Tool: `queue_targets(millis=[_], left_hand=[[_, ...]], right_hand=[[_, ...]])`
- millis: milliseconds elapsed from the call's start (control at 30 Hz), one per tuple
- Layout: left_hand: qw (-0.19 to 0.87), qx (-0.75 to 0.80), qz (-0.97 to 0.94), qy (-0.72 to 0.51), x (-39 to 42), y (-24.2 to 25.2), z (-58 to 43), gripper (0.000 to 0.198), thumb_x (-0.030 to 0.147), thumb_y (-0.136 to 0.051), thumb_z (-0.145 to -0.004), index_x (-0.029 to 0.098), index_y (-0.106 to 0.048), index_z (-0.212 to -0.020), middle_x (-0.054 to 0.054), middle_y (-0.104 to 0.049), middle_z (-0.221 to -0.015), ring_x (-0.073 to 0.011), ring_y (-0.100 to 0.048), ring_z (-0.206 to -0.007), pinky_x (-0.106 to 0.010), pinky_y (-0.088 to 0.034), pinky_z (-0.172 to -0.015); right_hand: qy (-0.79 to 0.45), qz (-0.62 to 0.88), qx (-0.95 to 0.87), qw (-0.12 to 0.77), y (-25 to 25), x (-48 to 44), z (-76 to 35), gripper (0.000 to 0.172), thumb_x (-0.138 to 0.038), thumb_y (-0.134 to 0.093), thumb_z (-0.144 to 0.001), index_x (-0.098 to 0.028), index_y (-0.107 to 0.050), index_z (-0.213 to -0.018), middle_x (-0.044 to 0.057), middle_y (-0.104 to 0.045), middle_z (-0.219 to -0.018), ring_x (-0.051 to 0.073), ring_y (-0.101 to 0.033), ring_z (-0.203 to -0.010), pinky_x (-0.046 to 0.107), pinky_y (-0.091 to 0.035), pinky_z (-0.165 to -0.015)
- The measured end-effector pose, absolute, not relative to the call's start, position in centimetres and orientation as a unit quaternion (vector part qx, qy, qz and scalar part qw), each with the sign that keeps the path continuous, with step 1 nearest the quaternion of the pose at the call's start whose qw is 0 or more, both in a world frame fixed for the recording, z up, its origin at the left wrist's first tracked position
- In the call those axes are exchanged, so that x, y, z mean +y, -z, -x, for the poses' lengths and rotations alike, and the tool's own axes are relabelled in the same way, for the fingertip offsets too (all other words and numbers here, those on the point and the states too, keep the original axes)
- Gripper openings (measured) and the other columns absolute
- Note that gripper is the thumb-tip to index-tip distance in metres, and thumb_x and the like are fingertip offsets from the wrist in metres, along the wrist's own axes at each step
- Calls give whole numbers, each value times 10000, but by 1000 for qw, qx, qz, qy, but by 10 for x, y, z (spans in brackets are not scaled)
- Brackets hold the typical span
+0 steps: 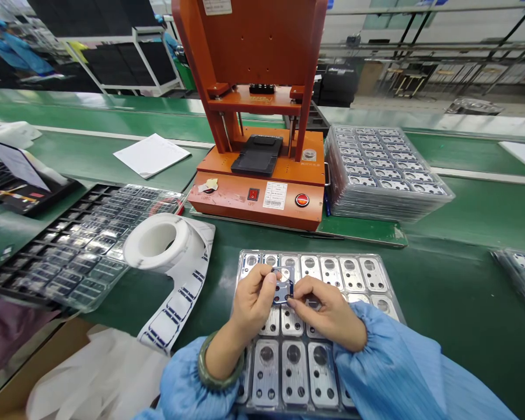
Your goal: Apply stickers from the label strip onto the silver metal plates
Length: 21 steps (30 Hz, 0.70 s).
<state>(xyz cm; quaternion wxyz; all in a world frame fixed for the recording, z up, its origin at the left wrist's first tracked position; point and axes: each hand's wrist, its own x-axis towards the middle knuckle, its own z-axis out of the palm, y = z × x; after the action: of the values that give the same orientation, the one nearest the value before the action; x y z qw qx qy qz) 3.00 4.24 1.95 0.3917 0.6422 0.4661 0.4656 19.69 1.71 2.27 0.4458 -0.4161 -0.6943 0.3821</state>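
Above a clear tray (394, 291) of silver plates, my left hand (254, 297) pinches the upper left edge of a small rectangular metal plate with round holes (283, 287). Dark blue strips show along the edges of this plate. My right hand (328, 312) grips its lower right corner between thumb and fingers. Rows of similar silver plates (266, 373) lie in the tray under both hands; my wrists and sleeves cover some. To the left stands a white roll of backing tape (153, 242), its loose end carrying dark blue frame-shaped stickers (179, 303).
An orange press machine (256, 198) stands behind the tray, a black fixture (258, 154) on its bed. Right of it rises a stack of filled clear trays (385, 169). A black tray with clear-wrapped parts (83, 245) lies left; a cardboard box (48, 356) sits lower left.
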Motion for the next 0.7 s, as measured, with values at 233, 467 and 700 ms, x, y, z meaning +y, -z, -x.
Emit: queue_targets(millis=[233, 467, 700], left_hand=[[354, 437, -685, -463, 41, -18, -28, 220, 270, -415, -893, 182, -589, -793, -7, -590, -674, -131, -543, -615, -230, -416, -582], [313, 461, -693, -458, 41, -22, -27, 270, 259, -389, -888, 187, -560, -692, -14, -590, -629, -132, -548, -579, -237, -416, -562], [262, 514, -690, -437, 41, -29, -29, 277, 269, -398, -860, 199, -540, -633, 24, -506, -533, -105, -459, -467, -225, -368, -487]], right_hand=[[-375, 417, -699, 444, -24, 17, -196, 82, -216, -551, -870, -206, -547, -789, 11, -589, -728, 148, -570, -650, 258, -462, -586], [-355, 404, -720, 438, -24, 15, -196, 76, -233, -542, -883, -209, -543, -811, 17, -595, -740, 150, -569, -651, 262, -473, -596], [-313, 400, -742, 438, -26, 10, -197, 122, -192, -433, -930, -208, -550, -898, 32, -599, -774, 168, -571, -711, 279, -465, -642]])
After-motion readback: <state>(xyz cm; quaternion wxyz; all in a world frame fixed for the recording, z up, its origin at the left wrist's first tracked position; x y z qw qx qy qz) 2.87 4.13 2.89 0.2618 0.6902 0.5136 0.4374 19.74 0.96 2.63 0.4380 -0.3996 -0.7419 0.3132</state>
